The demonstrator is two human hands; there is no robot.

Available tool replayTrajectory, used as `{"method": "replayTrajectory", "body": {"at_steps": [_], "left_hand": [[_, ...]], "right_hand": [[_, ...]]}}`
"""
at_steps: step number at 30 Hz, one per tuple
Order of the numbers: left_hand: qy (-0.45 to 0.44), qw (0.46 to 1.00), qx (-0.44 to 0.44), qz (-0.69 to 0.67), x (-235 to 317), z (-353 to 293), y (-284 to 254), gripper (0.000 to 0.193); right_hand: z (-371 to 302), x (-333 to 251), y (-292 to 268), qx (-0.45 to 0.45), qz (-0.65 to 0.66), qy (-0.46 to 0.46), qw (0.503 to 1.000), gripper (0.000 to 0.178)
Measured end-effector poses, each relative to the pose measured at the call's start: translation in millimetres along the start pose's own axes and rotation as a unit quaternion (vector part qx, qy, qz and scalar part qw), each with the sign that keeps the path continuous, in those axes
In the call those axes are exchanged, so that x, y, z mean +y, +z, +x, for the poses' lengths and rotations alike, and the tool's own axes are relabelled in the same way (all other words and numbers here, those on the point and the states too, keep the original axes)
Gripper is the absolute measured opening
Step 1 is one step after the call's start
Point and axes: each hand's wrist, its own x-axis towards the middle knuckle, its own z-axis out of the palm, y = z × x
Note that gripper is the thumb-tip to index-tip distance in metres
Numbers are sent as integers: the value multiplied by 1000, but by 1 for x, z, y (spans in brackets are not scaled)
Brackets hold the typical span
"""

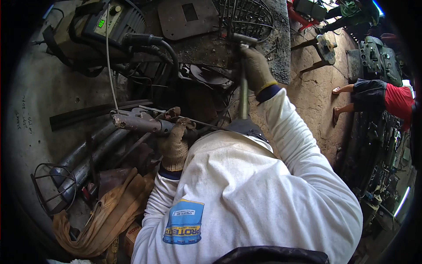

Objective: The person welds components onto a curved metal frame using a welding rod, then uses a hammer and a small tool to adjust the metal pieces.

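My left hand (173, 149), in a tan knitted work glove, is closed near the end of a short purplish-grey metal pipe (138, 123). A rough, rusty stub (172, 113) sticks up beside its fingers, and thin rods cross there. My right hand (258, 66), gloved alike, is raised over the table edge with its fingers wrapped round a hammer-like tool, whose short metal head (244, 38) shows above the fist. Below that fist stands a brass-coloured bar (243, 99); whether it belongs to the tool I cannot tell. Its lower end meets a dark piece (247, 127) against my shirt.
The dirty worktable (281, 48) bears a plate with a square hole (188, 20) and a round wire grille (248, 20). A welding machine (107, 26) with cables stands left. Pipes (90, 154) and brown cloth (105, 215) lie lower left. A stool (324, 50) and another person (380, 97) are right.
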Motion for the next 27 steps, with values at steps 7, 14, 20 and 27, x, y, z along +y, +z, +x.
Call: {"method": "replayTrajectory", "body": {"at_steps": [7, 14, 20, 27], "left_hand": [[46, 992, -10, 113, 3, 1, 9, 35], [91, 979, -13, 179, -5, 3, -1, 35], [16, 991, -4, 135, -8, 2, -12, 38], [9, 999, 16, 45, -8, -4, -6, 41]], "right_hand": [[26, 22, -6, 4, 97, -16, 995, 21], [9, 0, -6, -46, 92, 32, 994, 19], [-9, -8, 7, -34, 18, 18, 999, 19], [22, 9, -18, -55, 187, 59, 979, 20]]}}
